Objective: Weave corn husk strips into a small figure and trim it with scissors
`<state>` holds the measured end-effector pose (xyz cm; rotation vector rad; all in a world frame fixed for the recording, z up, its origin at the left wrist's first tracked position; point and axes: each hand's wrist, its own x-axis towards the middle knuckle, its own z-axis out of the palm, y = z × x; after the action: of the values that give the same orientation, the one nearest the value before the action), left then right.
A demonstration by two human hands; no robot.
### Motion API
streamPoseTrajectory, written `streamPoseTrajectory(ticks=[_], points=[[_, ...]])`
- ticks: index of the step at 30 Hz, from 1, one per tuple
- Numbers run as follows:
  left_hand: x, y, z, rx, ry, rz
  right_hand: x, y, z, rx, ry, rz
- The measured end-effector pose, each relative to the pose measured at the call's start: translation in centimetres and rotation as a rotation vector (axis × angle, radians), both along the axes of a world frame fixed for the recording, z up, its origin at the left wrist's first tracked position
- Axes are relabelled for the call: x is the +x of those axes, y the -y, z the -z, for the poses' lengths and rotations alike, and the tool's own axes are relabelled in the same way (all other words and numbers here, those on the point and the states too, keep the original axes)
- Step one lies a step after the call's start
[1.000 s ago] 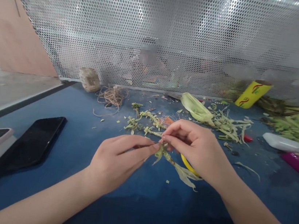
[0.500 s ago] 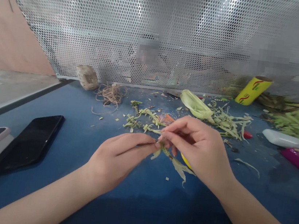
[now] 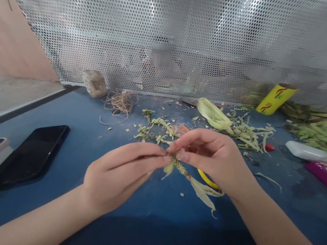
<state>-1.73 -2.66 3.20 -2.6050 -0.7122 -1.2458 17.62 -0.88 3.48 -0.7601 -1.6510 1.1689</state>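
A braided piece of pale green husk [image 3: 180, 168] hangs between my hands over the blue table, its loose strips trailing to the right. My left hand [image 3: 125, 173] pinches its upper left end between thumb and fingers. From the right, my right hand [image 3: 213, 159] closes thumb and forefinger on the same end, and the fingertips of both hands nearly touch. Part of a yellow ring [image 3: 208, 179] shows below my right hand. More braided pieces [image 3: 164, 126] lie just beyond the fingers.
Two phones, one black [image 3: 34, 153], lie at the left. Behind are a stone-like lump [image 3: 94, 83], twine [image 3: 120, 102], a large husk [image 3: 214, 115], shredded strips [image 3: 249, 132] and a yellow roll [image 3: 276, 99]. A perforated metal screen [image 3: 175, 31] stands at the back; a person is beyond it.
The fingers of my right hand have shifted slightly left on the braid's end, and my left hand has moved a little left. More of the braid and its trailing strips now shows.
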Motion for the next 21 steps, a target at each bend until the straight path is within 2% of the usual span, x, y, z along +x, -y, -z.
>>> streamPoseTrajectory(ticks=[5,11,16,21], points=[[0.9,0.0,0.8,-0.313,0.204,0.107,-0.6,0.1,0.5,-0.034,-0.017,0.043],[1.2,0.1,0.2,-0.511,0.266,0.101,-0.4,0.7,0.0,0.183,0.174,0.079],[1.1,-0.2,0.4,-0.429,0.273,0.079,-0.1,0.8,-0.2,0.271,0.262,0.081],[0.8,-0.4,0.7,-0.228,0.131,0.046,-0.3,0.7,0.1,0.254,0.256,0.135]])
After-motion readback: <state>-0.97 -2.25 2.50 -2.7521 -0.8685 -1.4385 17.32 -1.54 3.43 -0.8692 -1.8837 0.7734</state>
